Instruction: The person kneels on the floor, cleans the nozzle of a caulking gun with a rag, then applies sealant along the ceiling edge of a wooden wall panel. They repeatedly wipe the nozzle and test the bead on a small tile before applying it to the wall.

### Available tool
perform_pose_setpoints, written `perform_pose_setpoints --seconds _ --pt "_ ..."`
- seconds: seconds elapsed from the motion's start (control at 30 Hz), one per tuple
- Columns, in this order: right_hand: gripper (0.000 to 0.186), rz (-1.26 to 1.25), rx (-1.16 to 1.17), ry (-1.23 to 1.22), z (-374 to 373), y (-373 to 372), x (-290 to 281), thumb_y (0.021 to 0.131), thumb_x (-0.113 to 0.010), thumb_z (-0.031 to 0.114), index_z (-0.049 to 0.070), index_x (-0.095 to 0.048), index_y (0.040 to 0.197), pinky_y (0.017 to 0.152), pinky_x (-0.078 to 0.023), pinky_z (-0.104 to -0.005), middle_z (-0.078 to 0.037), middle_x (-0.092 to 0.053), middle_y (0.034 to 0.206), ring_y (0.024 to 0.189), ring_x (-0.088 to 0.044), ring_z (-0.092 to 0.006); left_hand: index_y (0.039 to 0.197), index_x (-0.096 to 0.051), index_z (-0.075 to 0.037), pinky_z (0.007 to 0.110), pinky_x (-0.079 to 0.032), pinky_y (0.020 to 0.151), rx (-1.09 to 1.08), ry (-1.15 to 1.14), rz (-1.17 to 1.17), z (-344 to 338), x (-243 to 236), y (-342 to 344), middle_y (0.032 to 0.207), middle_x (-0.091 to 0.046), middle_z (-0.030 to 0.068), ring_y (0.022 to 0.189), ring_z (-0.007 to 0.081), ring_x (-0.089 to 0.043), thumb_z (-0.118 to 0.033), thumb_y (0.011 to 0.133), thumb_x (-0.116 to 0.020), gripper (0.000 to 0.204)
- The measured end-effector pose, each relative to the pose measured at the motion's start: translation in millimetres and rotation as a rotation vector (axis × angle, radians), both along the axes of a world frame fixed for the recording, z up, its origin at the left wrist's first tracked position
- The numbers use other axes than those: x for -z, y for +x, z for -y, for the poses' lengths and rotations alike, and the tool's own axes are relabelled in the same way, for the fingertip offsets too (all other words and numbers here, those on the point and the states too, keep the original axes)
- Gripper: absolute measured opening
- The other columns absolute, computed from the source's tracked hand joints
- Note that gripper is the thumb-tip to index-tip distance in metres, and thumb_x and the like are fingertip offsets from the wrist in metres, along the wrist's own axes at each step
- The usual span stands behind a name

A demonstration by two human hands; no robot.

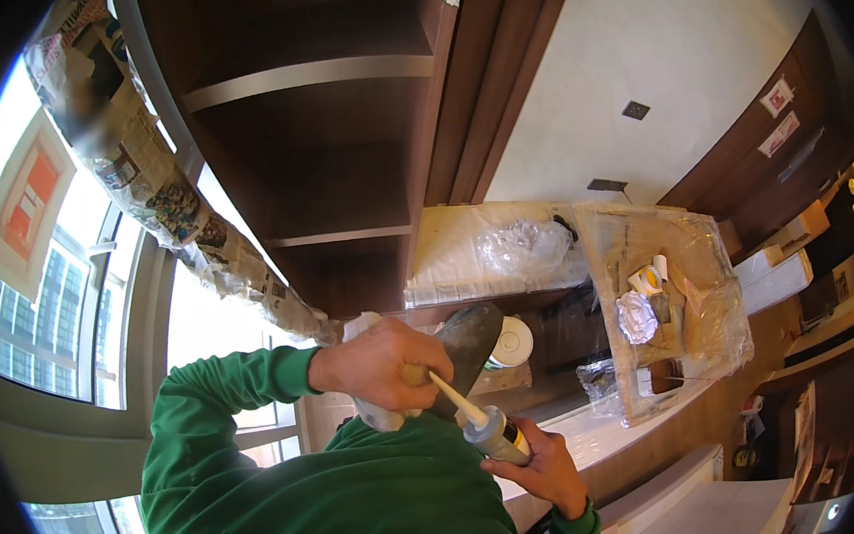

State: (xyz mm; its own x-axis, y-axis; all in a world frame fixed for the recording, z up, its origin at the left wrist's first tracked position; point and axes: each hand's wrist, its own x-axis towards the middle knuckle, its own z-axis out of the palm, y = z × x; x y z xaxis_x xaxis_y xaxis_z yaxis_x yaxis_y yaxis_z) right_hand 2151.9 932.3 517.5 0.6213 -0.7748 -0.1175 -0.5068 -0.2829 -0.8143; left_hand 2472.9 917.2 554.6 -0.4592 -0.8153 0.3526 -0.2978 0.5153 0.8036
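Observation:
In front of my green-sleeved chest, my right hand (548, 468) grips a sealant cartridge (499, 436) with a grey body and a yellow-and-dark label. Its long cream nozzle (457, 399) points up and left, toward my other hand. My left hand (384, 363) is closed around a crumpled white cloth (383, 417), which sticks out above and below the fist. The curled fingers are at the nozzle tip; whether they pinch it is hard to make out. Below the hands, a dark trouser knee (471, 339) shows.
Dark wooden shelving (308, 156) rises ahead, beside windows and a newspaper-wrapped post (176, 201) on the left. Beyond my knee stands a white-lidded bucket (511, 343). To the right, a plastic-covered table (700, 296) carries tape and crumpled wrapping. Plastic sheeting (526, 247) lies on a ledge.

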Motion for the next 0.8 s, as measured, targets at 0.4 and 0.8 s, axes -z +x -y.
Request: perform_pose_setpoints --seconds 0.4,0.8 --pt "0.063 -0.026 0.113 0.012 3 17 18 0.079 -0.083 0.042 0.0 -0.059 0.121 0.069 -0.056 -0.0395 -0.022 -0.072 0.089 0.079 -0.073 -0.0356 0.077 -0.064 -0.006 0.04 -0.045 0.051 -0.152 -0.444 0.248 16 39 -13 0.068 -0.056 0.0074 0.058 0.0269 -0.058 -0.003 0.068 -0.065 0.009" --pt "0.056 -0.107 0.052 0.117 12 27 6 0.077 -0.086 0.031 -0.002 -0.062 0.115 0.073 -0.054 -0.034 -0.015 -0.072 0.088 0.08 -0.068 -0.0188 0.086 -0.071 -0.002 0.034 -0.05 0.061 -0.16 0.032 -0.336 -1 65 4 0.079 -0.066 0.0092 0.069 0.0202 -0.064 -0.003 0.079 -0.068 0.008"
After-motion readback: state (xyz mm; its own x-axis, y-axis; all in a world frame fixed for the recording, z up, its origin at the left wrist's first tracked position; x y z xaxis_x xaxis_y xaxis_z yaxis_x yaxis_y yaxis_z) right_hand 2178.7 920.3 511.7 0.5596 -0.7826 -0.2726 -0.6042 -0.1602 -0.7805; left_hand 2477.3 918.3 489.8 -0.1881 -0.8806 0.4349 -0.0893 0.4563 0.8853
